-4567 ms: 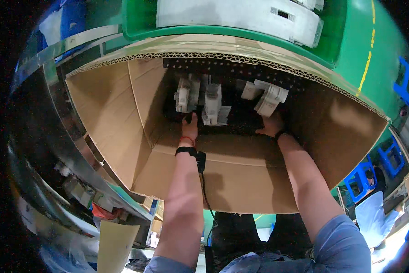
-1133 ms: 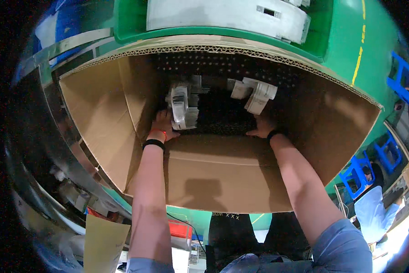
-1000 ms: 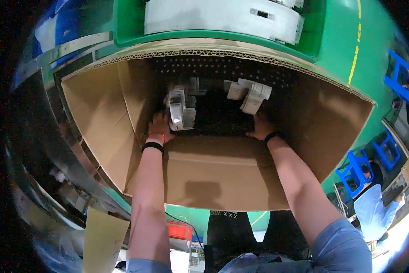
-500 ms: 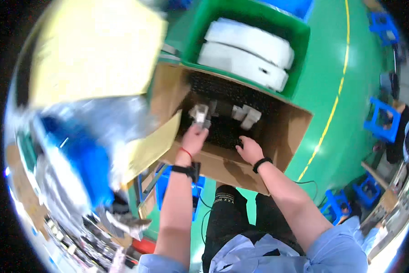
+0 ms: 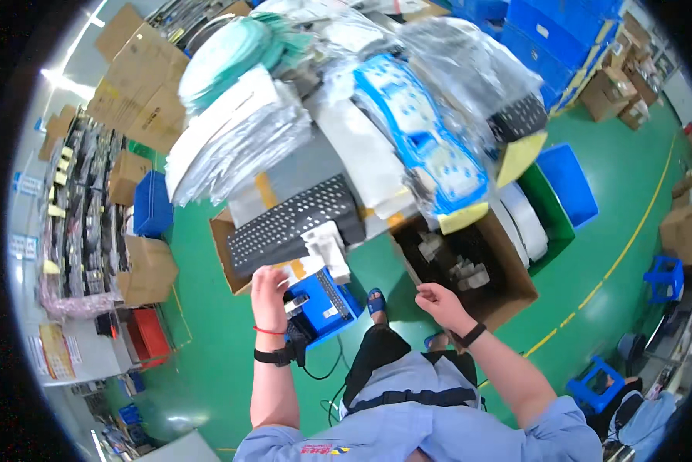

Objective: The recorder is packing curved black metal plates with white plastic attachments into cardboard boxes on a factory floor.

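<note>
My left hand (image 5: 269,302) is over the left end of a blue bin (image 5: 344,326), its fingers curled. A small pale piece (image 5: 293,303) shows beside the palm; whether the fingers hold it is hidden. Just beyond lies a white moulded part (image 5: 327,248) against a black perforated sheet (image 5: 292,222). My right hand (image 5: 444,305) is closed at the near left edge of an open cardboard box (image 5: 515,304), fingertips pinched on its wall. Inside that box several small whitish parts (image 5: 469,274) rest on a dark bottom.
Past the bins, a worktop is piled with a blue-and-white moulded panel (image 5: 423,138), wrapped white sheets (image 5: 234,142) and green discs (image 5: 226,58). A green crate (image 5: 555,212) holding white pieces stands right of the box. Cables (image 5: 326,375) trail near my feet.
My left hand has left the cardboard box, where it held a small whitish part, and is now over the blue bin. My right hand has shifted to the box's edge. The view has swung left.
</note>
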A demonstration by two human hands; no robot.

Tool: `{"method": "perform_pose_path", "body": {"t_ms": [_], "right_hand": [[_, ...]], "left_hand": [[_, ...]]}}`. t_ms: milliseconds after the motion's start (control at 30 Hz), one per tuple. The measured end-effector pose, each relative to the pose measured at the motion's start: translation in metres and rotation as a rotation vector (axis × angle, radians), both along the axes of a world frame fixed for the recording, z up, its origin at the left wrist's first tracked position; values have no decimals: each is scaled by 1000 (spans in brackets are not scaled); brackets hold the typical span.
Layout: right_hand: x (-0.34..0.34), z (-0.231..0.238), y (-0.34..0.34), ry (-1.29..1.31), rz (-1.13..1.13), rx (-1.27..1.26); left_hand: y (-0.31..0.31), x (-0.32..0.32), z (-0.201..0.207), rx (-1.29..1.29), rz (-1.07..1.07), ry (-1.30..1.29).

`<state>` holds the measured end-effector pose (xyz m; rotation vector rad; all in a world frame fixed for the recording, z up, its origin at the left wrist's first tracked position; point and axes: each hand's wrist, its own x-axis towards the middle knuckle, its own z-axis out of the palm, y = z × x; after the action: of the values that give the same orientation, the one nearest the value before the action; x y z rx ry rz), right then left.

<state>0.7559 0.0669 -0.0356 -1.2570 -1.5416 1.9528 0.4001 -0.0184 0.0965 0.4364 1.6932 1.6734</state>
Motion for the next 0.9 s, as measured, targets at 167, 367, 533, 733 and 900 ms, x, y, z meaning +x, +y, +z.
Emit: {"method": "perform_pose_path", "body": {"t_ms": [167, 367, 533, 733, 900], "right_hand": [[-131, -1, 29, 120, -170, -437], [-220, -15, 67, 145, -389, -769], [-249, -8, 79, 247, -321, -859], [-242, 1, 78, 23, -377, -734], [-251, -35, 38, 156, -127, -453]], "left_hand": [[-80, -101, -114, -135, 165, -519], [-65, -89, -162, -318, -272, -829], [-8, -49, -136, -263, -549, -647], [38, -18, -143, -483, -459, -327], [28, -15, -181, -478, -335, -428]]}}
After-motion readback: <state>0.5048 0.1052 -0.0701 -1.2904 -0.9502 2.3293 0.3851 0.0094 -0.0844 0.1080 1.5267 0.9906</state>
